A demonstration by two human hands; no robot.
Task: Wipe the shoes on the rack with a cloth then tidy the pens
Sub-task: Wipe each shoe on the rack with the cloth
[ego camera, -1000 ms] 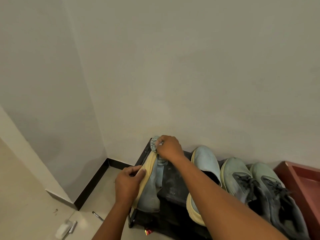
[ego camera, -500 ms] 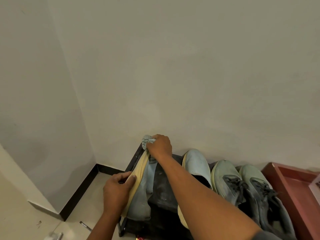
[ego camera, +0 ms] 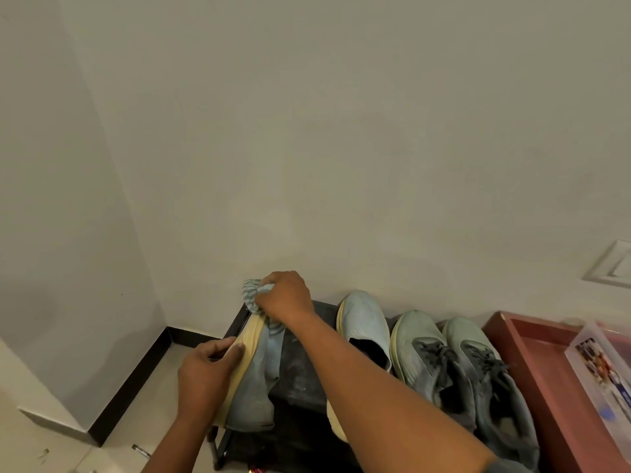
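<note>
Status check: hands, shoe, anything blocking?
Left hand grips tilted blue shoe by its sole. Right hand presses cloth on toe. Nothing blocking.

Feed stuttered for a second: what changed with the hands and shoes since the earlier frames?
Little changed. The right hand still grips the striped cloth at the toe of the tilted blue shoe; the left hand still holds its yellow sole. The view shifted right, revealing a plastic box in the red tray. Other shoes unmoved.

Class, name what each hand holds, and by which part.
Left hand grips the tilted blue shoe by its yellow sole edge; right hand grips the bunched cloth.
</note>
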